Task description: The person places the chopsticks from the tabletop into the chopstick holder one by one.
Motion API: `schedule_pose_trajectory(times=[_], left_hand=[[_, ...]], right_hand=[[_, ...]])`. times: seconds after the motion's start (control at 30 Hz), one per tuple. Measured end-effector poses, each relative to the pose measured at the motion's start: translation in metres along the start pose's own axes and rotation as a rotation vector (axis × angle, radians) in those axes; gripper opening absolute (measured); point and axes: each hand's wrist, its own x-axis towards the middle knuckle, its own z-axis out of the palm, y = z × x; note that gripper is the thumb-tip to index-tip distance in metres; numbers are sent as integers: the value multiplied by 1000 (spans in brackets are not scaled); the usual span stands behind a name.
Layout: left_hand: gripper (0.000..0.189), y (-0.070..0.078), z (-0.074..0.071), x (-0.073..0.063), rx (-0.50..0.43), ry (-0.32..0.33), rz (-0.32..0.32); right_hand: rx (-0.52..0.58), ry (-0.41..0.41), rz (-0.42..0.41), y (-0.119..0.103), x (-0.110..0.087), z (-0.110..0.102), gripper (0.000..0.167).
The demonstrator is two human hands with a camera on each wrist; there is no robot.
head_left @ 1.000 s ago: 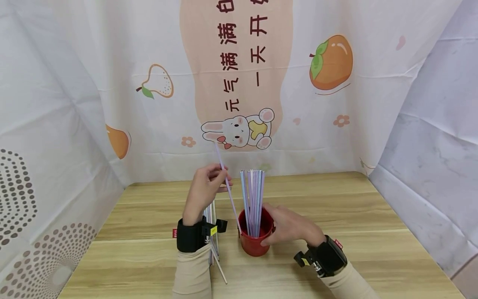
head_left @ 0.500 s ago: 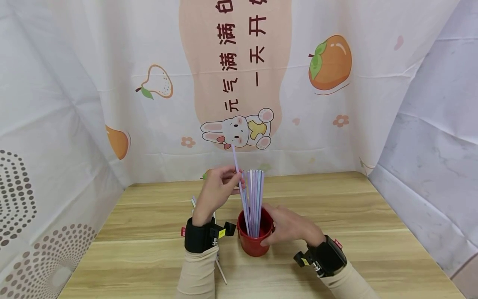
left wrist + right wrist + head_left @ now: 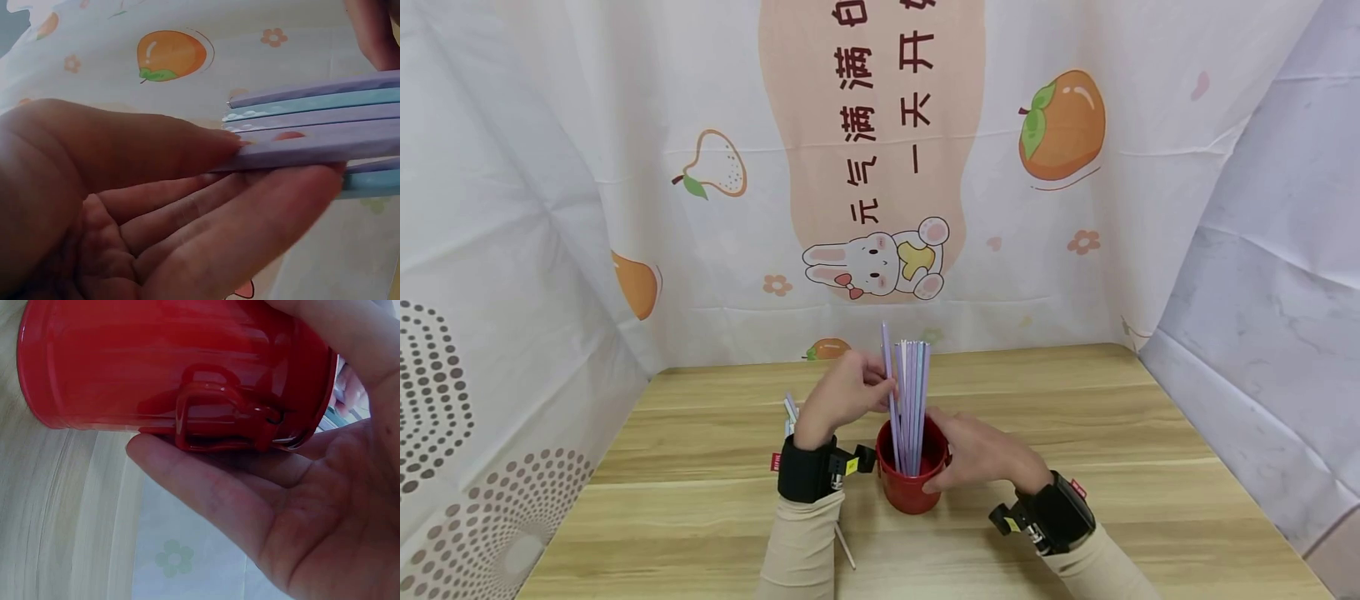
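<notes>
A small red metal bucket [image 3: 910, 497] stands on the table with a bunch of purple, blue and white straws [image 3: 914, 387] upright in it. My left hand [image 3: 842, 392] pinches a purple straw [image 3: 887, 337] between thumb and fingers at the bunch's left side. This straw's top rises a little above the others, and its lower part is inside the bucket. In the left wrist view the held purple straw [image 3: 294, 152] lies alongside purple and blue ones. My right hand [image 3: 981, 450] grips the bucket from the right, its fingers along the red wall [image 3: 125, 369] by the side handle [image 3: 209, 394].
More straws [image 3: 791, 408] lie on the wooden table [image 3: 700, 517], partly hidden behind my left forearm. One pale straw end [image 3: 846, 546] sticks out toward the front. A printed cloth [image 3: 715, 250] hangs behind the table, with pale sheets at both sides.
My left hand has moved right and lowered the purple straw, which went from tilted at the bucket's left rim to upright among the others. The right hand and bucket have stayed put.
</notes>
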Motion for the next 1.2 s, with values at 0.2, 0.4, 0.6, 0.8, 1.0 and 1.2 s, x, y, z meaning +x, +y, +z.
schedule_pose_trajectory(times=[0.2, 0.4, 0.6, 0.8, 1.0, 1.2], left_hand=[[12, 1, 4, 0, 69, -43, -80], [12, 3, 17, 4, 161, -73, -70], [12, 8, 29, 8, 212, -69, -122], [14, 10, 32, 8, 252, -31, -147], [23, 10, 24, 2, 261, 3, -162], [21, 6, 2, -6, 180, 25, -176]], right_hand=[[8, -5, -4, 1, 0, 1, 102], [15, -7, -14, 2, 1, 1, 98], [-12, -7, 3, 0, 0, 0, 94], [1, -11, 1, 0, -1, 0, 91], [9, -6, -9, 1, 0, 1, 93], [12, -2, 6, 0, -1, 1, 91]])
